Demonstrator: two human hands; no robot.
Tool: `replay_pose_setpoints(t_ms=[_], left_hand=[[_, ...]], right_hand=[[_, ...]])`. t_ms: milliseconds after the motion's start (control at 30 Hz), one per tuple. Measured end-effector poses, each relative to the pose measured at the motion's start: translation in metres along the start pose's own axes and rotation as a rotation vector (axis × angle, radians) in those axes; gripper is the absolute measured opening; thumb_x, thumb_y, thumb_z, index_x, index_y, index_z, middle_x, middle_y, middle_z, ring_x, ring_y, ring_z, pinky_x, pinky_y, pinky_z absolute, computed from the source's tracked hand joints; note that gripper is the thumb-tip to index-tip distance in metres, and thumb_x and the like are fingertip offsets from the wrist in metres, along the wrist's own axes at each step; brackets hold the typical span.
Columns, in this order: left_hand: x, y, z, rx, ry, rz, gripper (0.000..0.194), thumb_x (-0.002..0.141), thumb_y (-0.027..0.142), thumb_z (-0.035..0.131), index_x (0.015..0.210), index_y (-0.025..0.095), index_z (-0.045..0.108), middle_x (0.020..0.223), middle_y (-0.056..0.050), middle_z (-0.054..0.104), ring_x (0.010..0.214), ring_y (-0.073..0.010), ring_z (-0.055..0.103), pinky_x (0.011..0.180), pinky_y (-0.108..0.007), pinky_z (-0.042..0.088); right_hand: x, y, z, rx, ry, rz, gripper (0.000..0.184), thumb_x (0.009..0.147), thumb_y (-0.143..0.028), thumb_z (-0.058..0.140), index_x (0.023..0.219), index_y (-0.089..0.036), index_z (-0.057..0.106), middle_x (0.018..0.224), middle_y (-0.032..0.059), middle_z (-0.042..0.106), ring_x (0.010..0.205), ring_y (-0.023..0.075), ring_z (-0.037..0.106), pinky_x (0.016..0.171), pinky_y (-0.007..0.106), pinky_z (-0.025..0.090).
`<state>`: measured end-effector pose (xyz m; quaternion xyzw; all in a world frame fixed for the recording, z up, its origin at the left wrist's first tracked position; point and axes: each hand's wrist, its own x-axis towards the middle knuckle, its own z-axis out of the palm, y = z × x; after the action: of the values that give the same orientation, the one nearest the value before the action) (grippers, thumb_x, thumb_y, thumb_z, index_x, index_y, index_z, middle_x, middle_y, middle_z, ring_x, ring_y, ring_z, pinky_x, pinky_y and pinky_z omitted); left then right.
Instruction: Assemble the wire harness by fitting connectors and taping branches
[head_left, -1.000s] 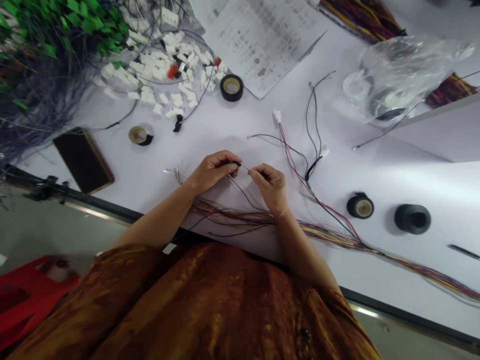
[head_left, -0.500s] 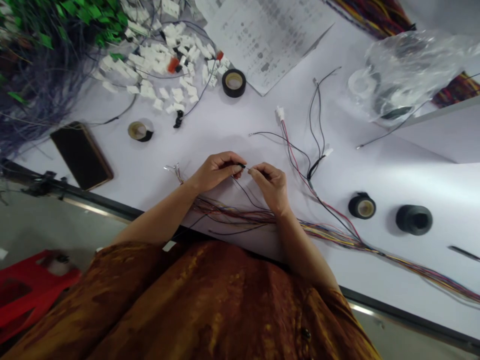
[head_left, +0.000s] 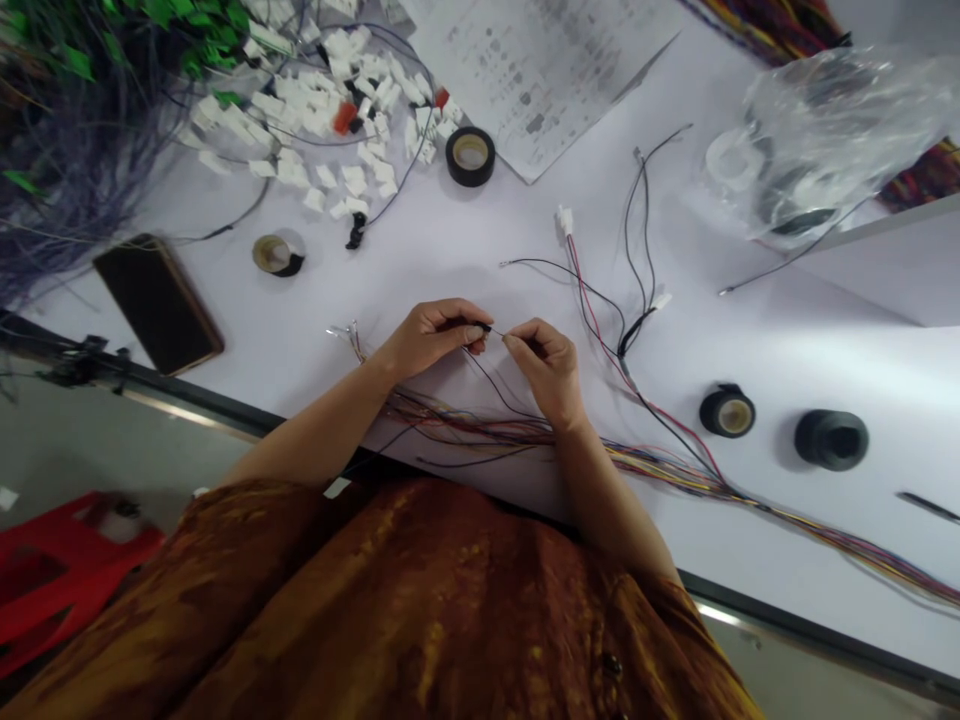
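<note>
Between black piece (head_left: 484,326), pinched in left hand (head_left: 430,338), and tightly pinched right hand (head_left: 550,368), a thin wire (head_left: 496,332), long axis nearly sideways.

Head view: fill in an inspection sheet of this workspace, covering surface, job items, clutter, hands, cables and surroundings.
Surface: white table; damage: nothing seen.
Job items: small black piece and thin wire, both held above the table; finer detail too small to tell.
Clutter: phone, pile of white connectors, printed sheet, clear plastic bag.
Hands: left hand pinches the small black piece; right hand pinches the thin wire.
Cables: multicoloured wire bundle along the near edge, running off to the right; purple wires massed at far left.
Surroundings: red plastic item and grey floor below the table; other people: nothing seen.
</note>
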<state>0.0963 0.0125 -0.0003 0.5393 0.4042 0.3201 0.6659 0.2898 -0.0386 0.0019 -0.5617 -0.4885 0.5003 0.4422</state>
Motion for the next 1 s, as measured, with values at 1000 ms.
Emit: replay_pose_setpoints(t_ms=[1000], left_hand=[[0.0,0.001,0.009,-0.064,0.076,-0.06,0.022,0.077,0.034,0.077,0.079,0.015,0.065,0.062,0.0,0.064,0.056,-0.0102,0.06,0.061,-0.025,0.052]], right_hand=[[-0.004,0.002,0.011,-0.282,0.052,-0.264,0.017,0.092,-0.025,0.056,0.076,-0.022,0.063,0.072,0.0003,0.059,0.068,0.0136,0.052,0.067,0.029,0.042]])
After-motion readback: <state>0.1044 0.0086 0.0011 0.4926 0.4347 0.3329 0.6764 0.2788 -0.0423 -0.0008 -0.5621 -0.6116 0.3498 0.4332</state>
